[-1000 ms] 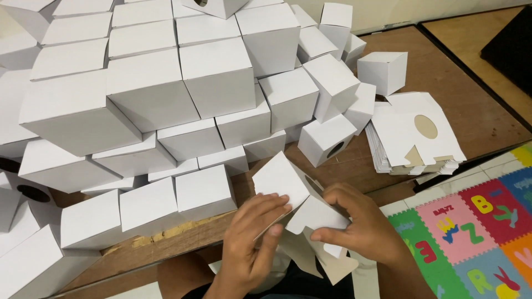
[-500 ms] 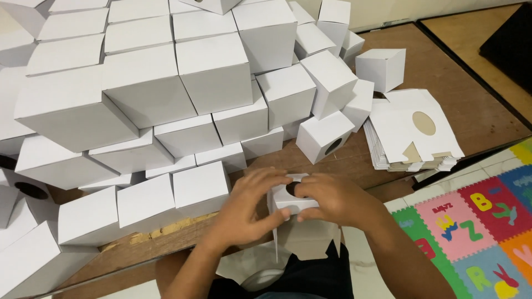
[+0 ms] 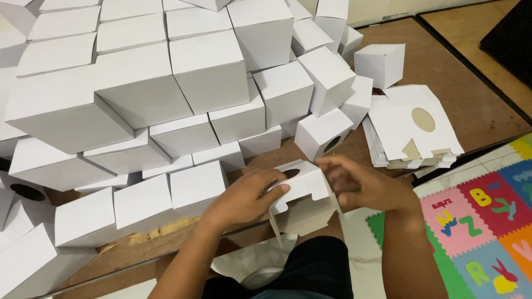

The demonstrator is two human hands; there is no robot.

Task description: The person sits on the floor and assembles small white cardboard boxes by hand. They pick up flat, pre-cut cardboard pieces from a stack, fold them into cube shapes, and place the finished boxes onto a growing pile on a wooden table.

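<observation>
Both my hands hold a half-formed white cardboard box [image 3: 302, 191] with an oval hole in one face, just over the near edge of a low brown table [image 3: 443, 72]. My left hand [image 3: 244, 196] grips its left side, thumb on the top panel. My right hand [image 3: 363, 182] holds its right side, fingers curled over the top. Loose flaps hang open below the box.
A big pile of finished white boxes [image 3: 166, 94] covers the left and middle of the table. A stack of flat die-cut box blanks [image 3: 413, 127] lies at the right. A colourful foam play mat [image 3: 482, 221] covers the floor at the lower right.
The flat blank has been folded up into a box shape between my hands. The hands have shifted slightly to the right, and the flaps now hang below.
</observation>
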